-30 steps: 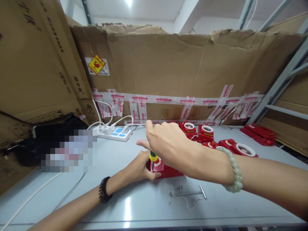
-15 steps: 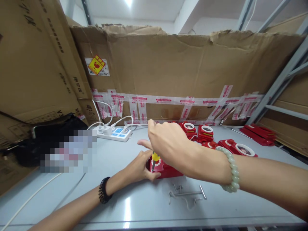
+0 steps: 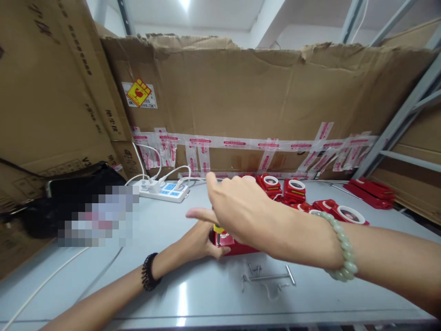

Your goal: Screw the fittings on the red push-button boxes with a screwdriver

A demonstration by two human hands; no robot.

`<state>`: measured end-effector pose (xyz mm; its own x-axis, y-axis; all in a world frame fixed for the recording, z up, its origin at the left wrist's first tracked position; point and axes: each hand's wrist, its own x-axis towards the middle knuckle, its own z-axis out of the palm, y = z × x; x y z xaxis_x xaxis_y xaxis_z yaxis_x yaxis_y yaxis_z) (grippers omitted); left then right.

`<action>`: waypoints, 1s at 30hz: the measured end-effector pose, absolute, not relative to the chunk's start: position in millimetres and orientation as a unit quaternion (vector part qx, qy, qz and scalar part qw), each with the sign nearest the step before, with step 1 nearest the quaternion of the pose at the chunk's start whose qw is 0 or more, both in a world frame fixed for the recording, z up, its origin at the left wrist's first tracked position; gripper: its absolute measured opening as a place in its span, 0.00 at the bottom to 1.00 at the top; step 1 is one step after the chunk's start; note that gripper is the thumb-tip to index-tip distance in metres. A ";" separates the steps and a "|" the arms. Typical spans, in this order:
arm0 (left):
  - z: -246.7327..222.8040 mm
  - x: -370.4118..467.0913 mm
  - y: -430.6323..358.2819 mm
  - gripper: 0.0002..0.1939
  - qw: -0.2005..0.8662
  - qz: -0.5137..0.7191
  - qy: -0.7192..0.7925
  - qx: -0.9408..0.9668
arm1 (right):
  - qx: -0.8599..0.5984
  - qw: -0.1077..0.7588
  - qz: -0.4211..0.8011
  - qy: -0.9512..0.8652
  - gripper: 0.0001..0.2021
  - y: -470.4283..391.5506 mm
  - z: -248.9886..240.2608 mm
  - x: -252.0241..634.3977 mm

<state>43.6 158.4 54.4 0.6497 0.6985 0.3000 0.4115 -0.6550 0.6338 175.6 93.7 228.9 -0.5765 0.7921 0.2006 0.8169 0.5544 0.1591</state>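
My left hand is closed around the left end of a red device on the table, its thumb along the near edge. A screwdriver with a yellow handle stands nearly upright, its metal shaft meeting the device's corner. Over it, my right hand is closed on the handle, with the thumb sticking out to the left. That hand covers most of the handle and part of the device. Just in front lie a metal T-shaped rod and a few small screws.
Several red devices with white rings stand at the back right, and red parts lie farther right. A white power strip with plugged-in cords sits at the back left, near a black bag. A taped cardboard sheet walls off the back.
My right hand has turned about the screwdriver, its thumb swinging left and its wrist moving right and slightly down. My left hand and the red device stay put.
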 end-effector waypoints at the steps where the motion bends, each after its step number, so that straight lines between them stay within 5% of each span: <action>1: 55.0 43.5 158.1 0.23 0.267 0.274 0.321 0.867 | -0.480 0.049 -0.137 -0.865 0.18 95.0 229.6 174.7; 8: 57.6 43.0 157.4 0.20 0.244 0.251 0.342 0.872 | -0.308 0.119 -0.096 -0.939 0.05 109.1 220.0 195.6; 12: 51.6 41.6 160.8 0.15 0.241 0.251 0.324 0.880 | -0.309 0.087 -0.077 -0.944 0.03 102.9 221.0 191.8; 16: 47.6 42.0 161.8 0.15 0.248 0.264 0.313 0.878 | -0.412 0.046 -0.131 -0.901 0.14 98.2 223.2 182.2; 22: 50.1 42.7 161.6 0.18 0.220 0.244 0.331 0.884 | -0.367 0.082 -0.115 -0.920 0.07 103.1 221.2 190.8; 30: 58.9 43.1 159.0 0.26 0.265 0.261 0.322 0.871 | -0.439 0.092 -0.188 -0.874 0.14 111.7 213.3 189.9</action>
<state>43.1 159.0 58.9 0.6573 0.6982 0.2836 0.4219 -0.6528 0.6292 189.9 111.7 213.3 -0.5983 0.7322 0.3254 0.8012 0.5441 0.2490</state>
